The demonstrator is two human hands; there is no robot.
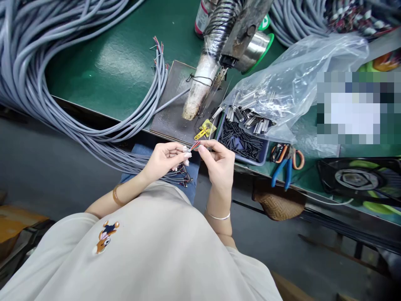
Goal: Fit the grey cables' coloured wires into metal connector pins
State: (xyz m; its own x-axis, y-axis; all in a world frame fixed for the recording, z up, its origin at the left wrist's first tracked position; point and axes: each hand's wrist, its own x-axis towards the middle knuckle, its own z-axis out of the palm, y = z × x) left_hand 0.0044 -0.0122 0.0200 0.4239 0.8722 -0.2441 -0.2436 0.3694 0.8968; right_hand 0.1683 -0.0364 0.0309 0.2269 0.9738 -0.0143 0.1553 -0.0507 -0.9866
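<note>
My left hand (169,159) is closed in a pinch on the end of a cable, in front of my body at the table's edge. Thin coloured wires (195,146), red and green among them, stick out between both hands. The thumb and forefinger of my right hand (219,161) are pinched on the tips of these wires. Below the left hand, several grey cables with small dark connectors (185,179) lie across my lap. Close beyond the fingers is a yellow clip-like piece (205,129) on a dark board (172,108).
A bin (265,156) of small black tubes and metal connectors stands right of the hands, partly under a plastic bag (291,79). A wrapped duct (200,83) hangs over the board. Pliers (286,167), a fan (357,179), a solder spool (255,50) and grey cables (62,83) surround the work area.
</note>
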